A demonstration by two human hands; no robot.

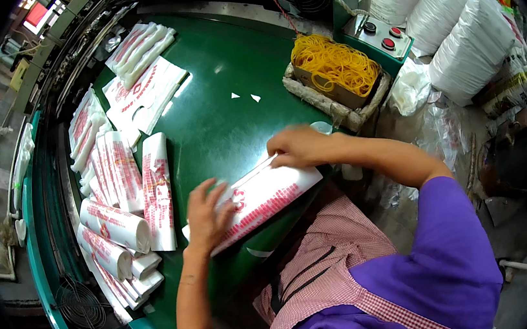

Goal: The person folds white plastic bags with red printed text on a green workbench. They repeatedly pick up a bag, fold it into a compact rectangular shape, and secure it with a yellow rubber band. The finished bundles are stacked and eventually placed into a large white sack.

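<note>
Seen from the head camera, my left hand (208, 215) is spread wide on a white-and-red plastic bundle (272, 194) at the green table's (214, 98) near edge, while my right hand (297, 147) curls at the bundle's far side (whether clamped, I cannot tell).

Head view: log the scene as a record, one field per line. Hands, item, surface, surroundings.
left hand: on the bundle's left part, fingers spread, slightly blurred
right hand: at the bundle's far edge, toward its right end, fingers bent; grip unclear
item: white bundle with red print
surface: green tabletop
left side: more white bundles, some rolled
far right: yellow bands in a box; control box beyond
</note>
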